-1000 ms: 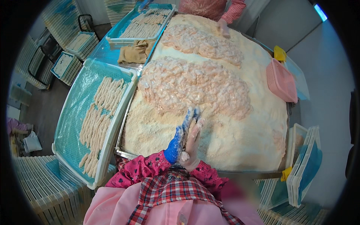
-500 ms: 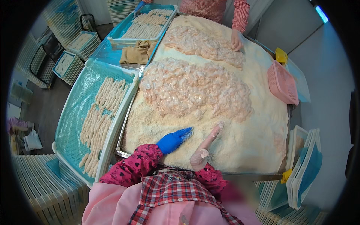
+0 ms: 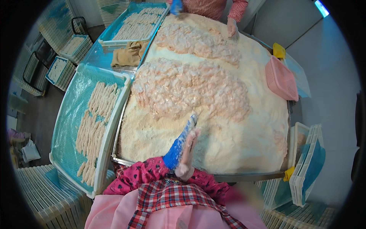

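My left hand (image 3: 175, 152), in a blue glove dusted with crumbs, and my right hand (image 3: 187, 154), in a pale, see-through glove, stand upright palm to palm. Their fingers are stretched out. Any thin piece between the palms would be hidden. Below them lies a bed of pale breading crumbs (image 3: 148, 139). A large heap of wet, pinkish raw meat pieces (image 3: 190, 89) sits on the crumbs, just beyond my fingertips. To the left, a teal-lined tray (image 3: 70, 110) with white rims carries rows of crumb-coated meat strips (image 3: 91, 133).
Across the table stands a co-worker (image 3: 206, 7), near a second meat heap (image 3: 202, 42). Another tray of strips (image 3: 101, 40) and a tan cloth (image 3: 127, 55) lie at the far left. A pink basket (image 3: 281, 78) and yellow scoop (image 3: 278, 50) stand right. Stacked trays (image 3: 53, 202) flank me.
My hands have come together from apart, the right swinging left to meet the left. The co-worker's blue-gloved hand has moved from the far tray to the far heap. The view has shifted slightly.
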A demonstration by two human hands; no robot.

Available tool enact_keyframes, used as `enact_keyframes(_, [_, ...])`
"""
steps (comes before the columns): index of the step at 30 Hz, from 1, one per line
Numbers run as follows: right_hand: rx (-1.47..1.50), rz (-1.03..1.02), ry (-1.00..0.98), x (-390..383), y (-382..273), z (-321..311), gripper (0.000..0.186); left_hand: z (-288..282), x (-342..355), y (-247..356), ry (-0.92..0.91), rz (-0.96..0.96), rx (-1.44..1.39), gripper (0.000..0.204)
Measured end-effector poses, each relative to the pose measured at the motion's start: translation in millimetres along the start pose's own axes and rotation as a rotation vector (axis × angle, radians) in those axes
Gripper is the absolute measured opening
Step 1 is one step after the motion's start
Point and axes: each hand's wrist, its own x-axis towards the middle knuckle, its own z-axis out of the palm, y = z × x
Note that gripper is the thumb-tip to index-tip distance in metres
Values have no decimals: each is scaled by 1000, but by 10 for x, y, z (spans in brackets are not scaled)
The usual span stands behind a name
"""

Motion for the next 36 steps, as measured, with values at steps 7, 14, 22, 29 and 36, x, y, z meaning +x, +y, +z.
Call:
enact_keyframes(7, [-83, 62, -146, 171, 167, -131, 84, -190, -36, 2, 196, -307, -130, 58])
enact_keyframes(14, [-668, 77, -285, 1193, 1252, -810, 42, -779, -503, 28, 615, -537, -1196, 47])
enact_keyframes(22, [-819, -280, -558, 1634, 1572, -1211, 17, -2781, -1564, 1375, 1195, -65, 68, 56])
enact_keyframes(29, [-881, -282, -634, 1699, 1841, -1286, 18, -3649, -3101, 2112, 1154, -804, 564, 49])
enact_keyframes(36, [-188, 265, -141, 1694, 1721, -1514, 19, -3424, -2939, 2180, 968, -1003, 430, 47])
